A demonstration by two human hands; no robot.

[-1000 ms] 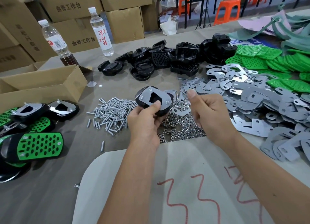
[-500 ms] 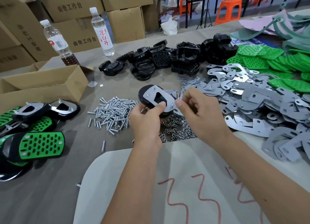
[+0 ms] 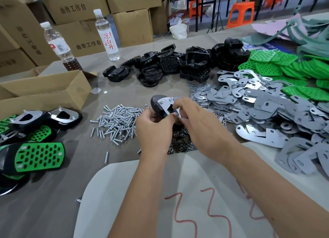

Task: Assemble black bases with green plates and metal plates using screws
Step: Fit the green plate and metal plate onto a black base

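At frame centre, my left hand (image 3: pixel 154 126) grips a black base (image 3: pixel 156 102) capped with a metal plate (image 3: pixel 166 106); my right hand (image 3: pixel 197 123) pinches at its near edge. A slip could drop it into the nuts (image 3: pixel 181 145) below. Whatever my right fingertips hold is hidden.

My right grip (image 3: pixel 197 125) has closed in from where it hovered apart a second ago, thumb raised, and its fingers now pinch at the near edge of the metal plate (image 3: pixel 166 107) on the black base (image 3: pixel 156 102). My left grip (image 3: pixel 154 129) has tipped the base, so the plate now faces more to the right and stands steeper than before.
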